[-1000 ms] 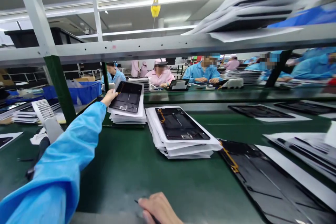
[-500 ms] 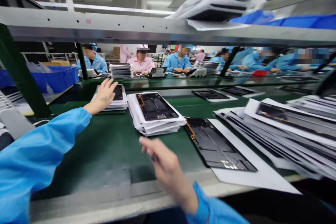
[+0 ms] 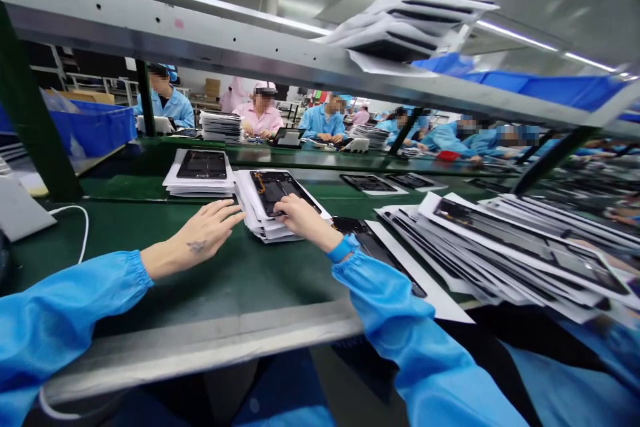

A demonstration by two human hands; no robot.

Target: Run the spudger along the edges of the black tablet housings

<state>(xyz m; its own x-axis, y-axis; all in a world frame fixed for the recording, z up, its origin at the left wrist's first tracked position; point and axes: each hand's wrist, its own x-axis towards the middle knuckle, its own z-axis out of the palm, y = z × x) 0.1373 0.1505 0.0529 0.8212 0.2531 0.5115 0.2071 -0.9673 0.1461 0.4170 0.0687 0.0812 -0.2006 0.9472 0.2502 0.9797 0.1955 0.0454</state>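
My left hand [image 3: 213, 232] hovers over the green bench, fingers stretched out, its tips close to the left side of the middle stack of white sheets [image 3: 249, 212]. It holds nothing. On top of that stack lies a black tablet back cover [image 3: 300, 188] with an orange flex cable along one side. My right hand [image 3: 303, 219] reaches over the stack, its thumb and fingers closed at the cover's near edge. Behind my left hand stands another stack of sheets [image 3: 173, 181] with a tablet back cover [image 3: 203, 164] on top. My right forearm partly covers a third back cover [image 3: 373, 240].
Thick piles of interleaved covers and sheets [image 3: 450, 250] stand at the right. A grey shelf beam [image 3: 210, 37] crosses above the bench, on green posts. A blue bin [image 3: 95, 137] and a white cable [image 3: 86, 233] are at the left. Several people sit across.
My left hand has drawn back from the left stack toward me. My right hand has moved forward onto the middle stack's tablet back cover. The view has shifted and tilted.
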